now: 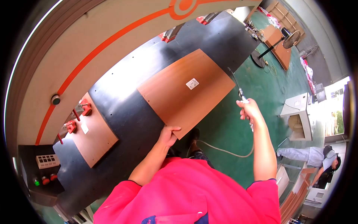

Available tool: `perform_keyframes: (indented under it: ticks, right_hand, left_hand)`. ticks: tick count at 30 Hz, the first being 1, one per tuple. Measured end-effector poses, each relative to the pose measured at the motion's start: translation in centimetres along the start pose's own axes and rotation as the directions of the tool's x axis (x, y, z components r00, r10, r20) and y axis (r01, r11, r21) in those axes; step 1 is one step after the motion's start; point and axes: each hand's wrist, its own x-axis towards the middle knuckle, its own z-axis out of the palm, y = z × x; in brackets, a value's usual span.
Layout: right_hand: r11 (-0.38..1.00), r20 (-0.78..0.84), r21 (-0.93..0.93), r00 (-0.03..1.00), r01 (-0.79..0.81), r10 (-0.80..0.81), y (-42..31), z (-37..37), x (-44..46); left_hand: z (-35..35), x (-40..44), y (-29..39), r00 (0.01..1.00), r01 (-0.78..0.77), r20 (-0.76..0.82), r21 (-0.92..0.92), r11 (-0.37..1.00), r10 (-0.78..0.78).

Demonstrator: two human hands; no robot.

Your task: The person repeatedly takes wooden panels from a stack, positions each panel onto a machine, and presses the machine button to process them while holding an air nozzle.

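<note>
A large brown wood-grain board (179, 97) with a white label (192, 83) lies on the dark machine table, its near part reaching past the table edge. My left hand (169, 136) grips the board's near corner, thumb on top and fingers hidden underneath. Out to the right, my right hand (249, 111) is closed round an air blow gun (242, 95). The gun's long thin nozzle points up toward the board's right corner, apart from it. A pale hose (227, 152) trails from below my right hand across to my legs.
A second board (93, 130) sits at left under red clamps (86, 107). A control panel (47, 161) with buttons stands at lower left. Overhead spans a beige machine beam (112, 35). At right are a standing fan (274, 46), a white cabinet (298, 112) and another person (313, 156).
</note>
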Motion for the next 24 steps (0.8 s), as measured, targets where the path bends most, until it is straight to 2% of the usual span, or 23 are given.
perform_keyframes:
  ticks: [3,6,9,12,14,16,17,18,20,22,24]
  right_hand:
    - [0.996,0.086,0.082,0.996,-0.017,0.01,2.2,-0.8,0.4]
    - [0.986,0.139,0.157,0.99,-0.049,0.027,4.3,-1.5,1.6]
    - [0.968,0.205,0.239,0.978,-0.073,0.023,5.7,-1.9,3.5]
    - [0.949,0.292,0.304,0.956,-0.084,-0.009,6.3,-2.3,5.2]
    - [0.944,0.341,0.317,0.94,-0.095,-0.019,6.0,-2.6,6.2]
    - [0.943,0.393,0.316,0.919,-0.106,-0.029,5.4,-2.7,6.6]
    - [0.94,0.412,0.325,0.91,-0.104,-0.041,5.1,-2.9,6.8]
    - [0.939,0.44,0.329,0.896,-0.103,-0.056,4.8,-2.8,7.0]
    - [0.952,0.509,0.296,0.856,-0.081,-0.086,4.2,-2.3,7.0]
    - [0.973,0.566,0.229,0.816,-0.019,-0.118,3.7,-1.6,7.0]
    - [0.984,0.646,0.179,0.751,0.024,-0.136,3.2,0.0,5.6]
  left_hand:
    - [1.5,3.4,-0.6,0.999,0.004,-0.039,0.016,1.0,-0.003]
    - [3.6,6.8,-1.1,1.0,0.011,-0.009,0.006,1.0,-0.011]
    - [7.8,9.8,-1.5,0.999,-0.041,-0.033,0.029,0.999,0.042]
    - [11.0,13.2,-1.9,0.97,-0.114,-0.195,0.17,0.979,0.146]
    - [13.5,13.8,-0.7,0.949,0.064,-0.285,0.587,0.807,0.132]
    - [16.4,13.0,1.4,0.929,0.269,-0.356,0.836,0.479,0.099]
    - [16.0,13.2,1.1,0.914,0.181,-0.244,0.961,0.211,0.325]
    - [15.7,13.7,0.6,0.862,0.157,-0.09,0.983,-0.095,0.498]
    - [16.3,14.4,0.5,0.792,0.26,-0.077,0.94,-0.22,0.605]
    - [16.4,14.5,0.2,0.82,0.279,-0.097,0.928,-0.247,0.564]
    - [14.7,13.0,-1.5,0.777,0.231,-0.045,0.948,-0.218,0.628]
